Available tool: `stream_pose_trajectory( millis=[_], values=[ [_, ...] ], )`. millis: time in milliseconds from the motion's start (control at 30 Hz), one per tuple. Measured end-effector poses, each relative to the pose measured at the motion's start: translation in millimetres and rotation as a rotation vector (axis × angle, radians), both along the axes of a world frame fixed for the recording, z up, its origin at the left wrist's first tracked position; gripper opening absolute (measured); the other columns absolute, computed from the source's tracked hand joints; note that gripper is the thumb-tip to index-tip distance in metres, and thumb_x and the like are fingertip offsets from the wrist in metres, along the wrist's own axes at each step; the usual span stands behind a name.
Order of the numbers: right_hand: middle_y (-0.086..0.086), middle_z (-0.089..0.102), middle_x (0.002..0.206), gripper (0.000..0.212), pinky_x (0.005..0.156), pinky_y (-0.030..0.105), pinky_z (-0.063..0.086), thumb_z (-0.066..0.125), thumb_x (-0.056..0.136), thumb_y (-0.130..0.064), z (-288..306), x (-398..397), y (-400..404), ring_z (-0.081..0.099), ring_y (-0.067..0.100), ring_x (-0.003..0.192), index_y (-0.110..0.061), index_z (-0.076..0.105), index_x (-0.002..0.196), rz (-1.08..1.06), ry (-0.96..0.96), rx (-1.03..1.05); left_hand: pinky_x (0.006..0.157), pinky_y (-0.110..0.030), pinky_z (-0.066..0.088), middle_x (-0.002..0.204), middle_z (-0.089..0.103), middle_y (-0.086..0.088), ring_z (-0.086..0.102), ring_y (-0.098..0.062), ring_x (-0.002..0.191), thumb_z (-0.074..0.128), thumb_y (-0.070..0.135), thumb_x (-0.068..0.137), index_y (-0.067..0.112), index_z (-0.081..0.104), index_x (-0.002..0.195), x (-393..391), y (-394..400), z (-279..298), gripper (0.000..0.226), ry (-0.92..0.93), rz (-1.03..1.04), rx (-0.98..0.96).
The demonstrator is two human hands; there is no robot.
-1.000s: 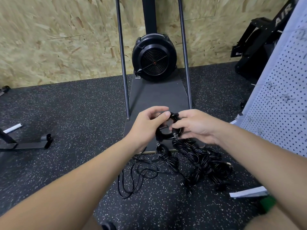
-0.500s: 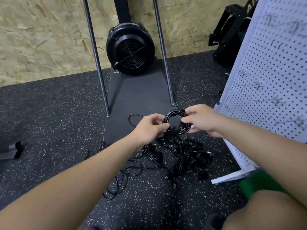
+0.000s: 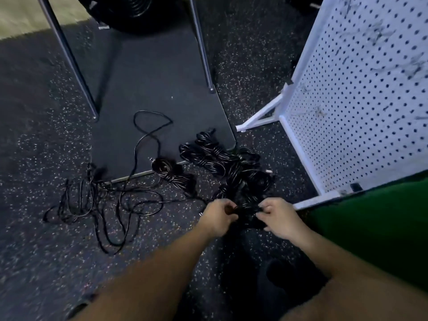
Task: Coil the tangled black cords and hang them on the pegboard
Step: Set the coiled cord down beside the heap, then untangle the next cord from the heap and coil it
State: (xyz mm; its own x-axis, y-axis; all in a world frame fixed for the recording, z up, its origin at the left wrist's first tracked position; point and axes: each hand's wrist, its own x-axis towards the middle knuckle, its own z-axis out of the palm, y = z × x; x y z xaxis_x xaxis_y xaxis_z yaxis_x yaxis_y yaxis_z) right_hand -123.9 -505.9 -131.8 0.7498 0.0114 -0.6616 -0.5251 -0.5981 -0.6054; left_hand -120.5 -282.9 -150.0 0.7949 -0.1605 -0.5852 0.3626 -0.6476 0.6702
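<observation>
The left hand [image 3: 217, 217] and right hand [image 3: 279, 218] each have fingers curled onto a small black cord coil [image 3: 247, 216] held between them (blurred, so the exact grip is unclear). Just beyond the fingertips lies the bundled cord pile [image 3: 231, 165], with loose tangled cords [image 3: 108, 202] off to the left of the left fingers. The pegboard [image 3: 361, 98] stands beyond the right fingers. Likely risk: the coil springs open if either grip slackens before hanging.
</observation>
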Motion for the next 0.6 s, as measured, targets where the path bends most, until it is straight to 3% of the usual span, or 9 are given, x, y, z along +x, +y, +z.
stream_pose_trajectory(
  millis=[167,300,433,600],
  values=[
    [0.003,0.080,0.106,0.033,0.086,0.030,0.058,0.093,0.088,-0.029,-18,-1,-4,0.075,0.020,0.095,-0.017,0.081,0.116,0.063,-0.188,-0.271,0.081,-0.029,0.054,0.097,0.074,0.009,0.068,-0.011,0.087,0.084,0.024,0.097,0.025,0.076,0.110,2,-17,-20,0.016,-0.013,0.006,0.015],
    [-0.007,0.079,0.111,0.038,0.092,0.040,0.064,0.093,0.085,-0.023,-4,10,-16,0.075,0.016,0.096,-0.023,0.078,0.120,0.163,-0.253,-0.378,0.086,-0.031,0.058,0.097,0.077,0.008,0.074,-0.014,0.091,0.080,0.019,0.099,0.022,0.075,0.110,13,-15,-21,0.012,-0.093,0.001,0.017],
    [-0.017,0.076,0.102,0.034,0.091,0.039,0.064,0.076,0.088,-0.006,16,31,-3,0.073,0.008,0.091,-0.029,0.078,0.114,0.220,-0.354,-0.297,0.084,-0.032,0.060,0.096,0.077,0.011,0.074,-0.013,0.088,0.076,0.020,0.102,0.029,0.073,0.105,14,19,-15,0.011,-0.117,-0.021,0.032],
    [-0.015,0.075,0.099,0.013,0.078,0.033,0.065,0.073,0.102,-0.021,39,52,70,0.076,0.009,0.084,-0.034,0.077,0.103,0.440,-0.301,-0.080,0.080,-0.031,0.059,0.092,0.078,0.008,0.074,-0.013,0.085,0.075,0.022,0.103,0.028,0.074,0.103,-2,101,2,0.006,-0.139,0.052,0.104]
  ],
)
